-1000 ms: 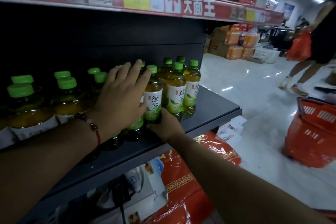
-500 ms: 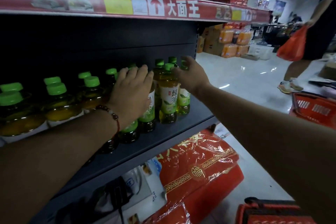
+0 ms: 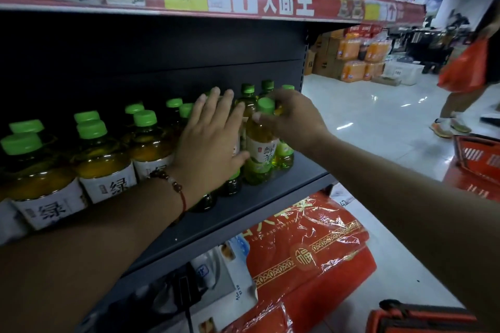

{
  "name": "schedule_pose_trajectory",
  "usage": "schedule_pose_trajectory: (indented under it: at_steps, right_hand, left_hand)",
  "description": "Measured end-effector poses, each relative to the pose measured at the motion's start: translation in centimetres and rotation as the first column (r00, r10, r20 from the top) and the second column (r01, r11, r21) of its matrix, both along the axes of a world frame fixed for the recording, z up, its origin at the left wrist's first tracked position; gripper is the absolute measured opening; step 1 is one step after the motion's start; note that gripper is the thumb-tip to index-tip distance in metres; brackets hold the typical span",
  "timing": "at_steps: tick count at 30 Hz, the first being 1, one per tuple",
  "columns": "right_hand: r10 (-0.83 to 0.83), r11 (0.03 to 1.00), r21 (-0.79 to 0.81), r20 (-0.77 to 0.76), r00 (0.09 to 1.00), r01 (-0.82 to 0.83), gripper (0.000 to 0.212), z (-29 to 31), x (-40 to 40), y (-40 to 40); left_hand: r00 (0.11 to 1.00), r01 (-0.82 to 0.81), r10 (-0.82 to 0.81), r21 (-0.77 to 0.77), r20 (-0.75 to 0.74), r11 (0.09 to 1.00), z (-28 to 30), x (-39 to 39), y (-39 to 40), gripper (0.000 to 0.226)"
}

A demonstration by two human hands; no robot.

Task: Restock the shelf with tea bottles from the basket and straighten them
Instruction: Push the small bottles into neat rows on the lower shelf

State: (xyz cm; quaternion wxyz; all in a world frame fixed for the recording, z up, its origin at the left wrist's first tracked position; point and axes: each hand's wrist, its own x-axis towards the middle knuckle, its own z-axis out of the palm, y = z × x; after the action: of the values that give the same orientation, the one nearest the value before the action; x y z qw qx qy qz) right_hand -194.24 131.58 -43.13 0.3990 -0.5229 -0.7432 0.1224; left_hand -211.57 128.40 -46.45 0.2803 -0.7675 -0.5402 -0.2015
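Observation:
Several green-capped tea bottles (image 3: 105, 159) stand in rows on the dark grey shelf (image 3: 273, 197). My left hand (image 3: 213, 140) lies flat against the fronts of the middle bottles, fingers spread, holding nothing. At the right end of the row, my right hand (image 3: 293, 119) wraps around the neck of the front tea bottle (image 3: 262, 149), thumb on one side and fingers curled behind its cap. That bottle stands upright on the shelf, its white label facing me. A red basket (image 3: 476, 162) sits on the floor to the right.
A red price strip (image 3: 270, 3) runs along the shelf above. Red plastic-wrapped packs (image 3: 311, 254) fill the lower shelf. Another red basket (image 3: 422, 316) is at the bottom right. A person with an orange bag (image 3: 465, 67) walks in the aisle. Boxes are stacked at the back.
My right hand rose from the base of the bottles to the neck of the right-end bottle. My left hand stayed pressed on the middle bottles.

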Motion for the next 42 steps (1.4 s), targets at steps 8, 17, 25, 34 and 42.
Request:
schedule_pose_trajectory:
  at_steps: [8,17,25,34,42]
  right_hand:
    - [0.398,0.848,-0.265,-0.250,0.882,-0.458,0.029,2.4,3.0,-4.8]
    - [0.045,0.937,-0.311,-0.337,0.941,-0.156,0.046,0.1,-1.5,5.3]
    - [-0.170,0.968,-0.208,-0.129,0.977,0.141,0.050,0.0,-5.1,10.1]
    - [-0.240,0.957,-0.155,0.063,0.969,0.247,0.025,0.3,-4.8,11.2]
    - [0.084,0.979,-0.175,-0.136,0.987,-0.107,0.030,-1.0,-4.4,9.5]
  left_hand:
    - [0.675,0.356,-0.108,-0.194,0.730,0.914,-2.9,4.1,-4.7,0.072]
    - [0.684,0.322,-0.103,-0.172,0.722,0.931,-4.1,2.5,-5.8,0.084]
    - [0.651,0.355,-0.117,-0.165,0.750,0.920,-4.3,2.0,-5.6,0.084]
    - [0.636,0.375,-0.115,-0.175,0.763,0.911,-4.3,1.6,-5.1,0.081]
    - [0.711,0.363,-0.110,-0.228,0.695,0.904,-3.7,2.1,-4.8,0.082]
